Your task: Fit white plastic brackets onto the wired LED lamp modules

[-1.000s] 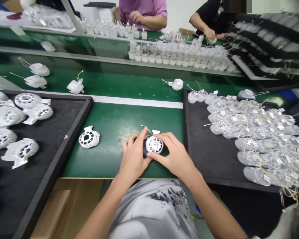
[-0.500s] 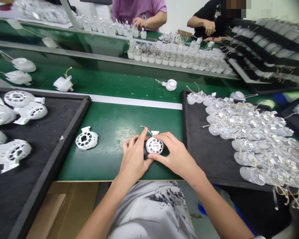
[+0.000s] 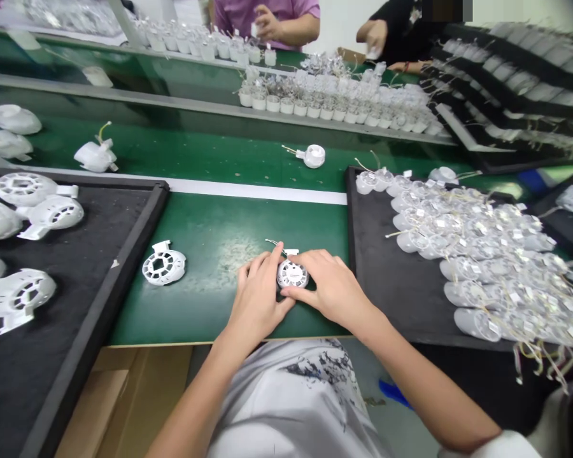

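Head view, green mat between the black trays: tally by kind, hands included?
Hands: 2 (left hand, right hand)
White plastic vented housings: 2 (held housing, loose housing on the green mat)
Black trays: 2 (left black tray, right black tray)
Total: 6

A factory assembly line: long green desks (image 3: 195,312), black trays (image 3: 52,305) piled with white plastic parts (image 3: 477,273), and a co-worker (image 3: 267,19) alongside.

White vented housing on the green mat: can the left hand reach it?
Probably yes: only green mat lies between the white vented housing and the left hand, which holds another housing.
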`<state>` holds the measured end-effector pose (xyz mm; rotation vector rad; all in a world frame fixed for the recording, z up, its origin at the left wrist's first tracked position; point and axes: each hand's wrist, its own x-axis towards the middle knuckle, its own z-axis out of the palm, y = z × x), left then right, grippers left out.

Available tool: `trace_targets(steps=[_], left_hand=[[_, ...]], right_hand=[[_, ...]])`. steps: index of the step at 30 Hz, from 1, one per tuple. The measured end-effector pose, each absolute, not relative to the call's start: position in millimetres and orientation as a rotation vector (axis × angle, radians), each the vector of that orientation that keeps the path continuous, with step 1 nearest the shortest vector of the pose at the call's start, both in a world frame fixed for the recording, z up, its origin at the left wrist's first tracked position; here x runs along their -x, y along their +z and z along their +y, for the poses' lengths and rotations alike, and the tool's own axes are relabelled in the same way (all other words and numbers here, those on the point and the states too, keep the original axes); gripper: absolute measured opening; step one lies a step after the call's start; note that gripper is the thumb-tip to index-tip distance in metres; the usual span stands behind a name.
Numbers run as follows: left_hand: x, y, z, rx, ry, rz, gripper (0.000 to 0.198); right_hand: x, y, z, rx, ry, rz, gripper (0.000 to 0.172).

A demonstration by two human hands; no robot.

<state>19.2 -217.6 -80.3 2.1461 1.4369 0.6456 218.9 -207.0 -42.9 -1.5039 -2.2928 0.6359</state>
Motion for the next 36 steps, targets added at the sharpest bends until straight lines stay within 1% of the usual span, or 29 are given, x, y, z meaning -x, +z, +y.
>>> trace_targets(steps=[2, 5, 6, 9, 11, 12, 13, 15, 18, 20, 22, 25, 28, 31, 32, 34, 36], left_hand=[[-9.8, -75.5, -217.9, -2.165, 0.662, 1.328, 0.08], [1.9, -65.6, -213.8, -2.008, 0.714, 1.325, 0.049], [2.5, -61.9, -210.3, -1.904, 0.736, 1.356, 0.044], [-9.0, -49.7, -192.2, -1.625, 0.779, 1.272, 0.05], [-22.5, -41.4, -168.1, -1.621, 0.779, 1.114, 0.053], [-28.6, -37.6, -150.9, -1.704, 0.786, 1.106, 0.054], [-33.2, -34.0, -130.5, -1.829, 0.793, 1.166, 0.054], [-36.4, -26.7, -84.2, -2.099, 0.815, 1.432, 0.053], [-28.7, -14.8, -23.8, -2.253, 0.888, 1.815, 0.051], [-19.4, -9.3, -2.1, -2.304, 0.905, 1.886, 0.047], [-9.1, -8.5, 3.0, -2.377, 0.861, 1.889, 0.042], [8.0, -14.5, -18.0, -2.418, 0.778, 1.908, 0.049], [22.1, -26.6, -73.3, -2.317, 0.735, 1.974, 0.052], [24.6, -42.3, -150.5, -2.192, 0.816, 1.733, 0.044], [23.0, -47.7, -175.7, -2.172, 0.831, 1.597, 0.043], [18.4, -57.8, -217.7, -2.163, 0.775, 1.378, 0.056], [14.2, -66.1, -243.7, -2.15, 0.675, 1.294, 0.072]], right_hand=[[-218.4, -39.3, -209.1, 1.52, 0.594, -2.341, 0.052], [-215.4, -34.2, -216.9, 1.428, 0.594, -2.327, 0.052], [-214.0, -33.7, -219.2, 1.378, 0.575, -2.295, 0.052], [-214.1, -32.7, -218.4, 1.276, 0.432, -2.15, 0.053], [-223.9, -26.1, -205.1, 1.289, 0.339, -2.138, 0.057], [-233.1, -19.9, -193.2, 1.348, 0.289, -2.182, 0.056], [-245.2, -11.9, -177.7, 1.432, 0.234, -2.234, 0.054], [-275.7, 6.8, -139.4, 1.676, 0.084, -2.285, 0.045], [-322.8, 31.9, -82.2, 1.856, -0.028, -2.228, 0.059], [-345.7, 41.2, -55.9, 1.881, -0.03, -2.282, 0.063], [-359.8, 43.9, -43.1, 1.873, -0.017, -2.338, 0.064], [-366.7, 39.9, -50.3, 1.864, -0.034, -2.324, 0.061], [-350.5, 28.0, -88.3, 1.842, -0.054, -2.259, 0.056], [-303.7, 6.6, -150.5, 1.706, 0.075, -2.303, 0.059], [-283.8, -2.0, -172.9, 1.565, 0.197, -2.316, 0.059], [-245.7, -19.7, -212.9, 1.339, 0.442, -2.347, 0.061], [-218.5, -36.0, -240.6, 1.223, 0.626, -2.29, 0.065]])
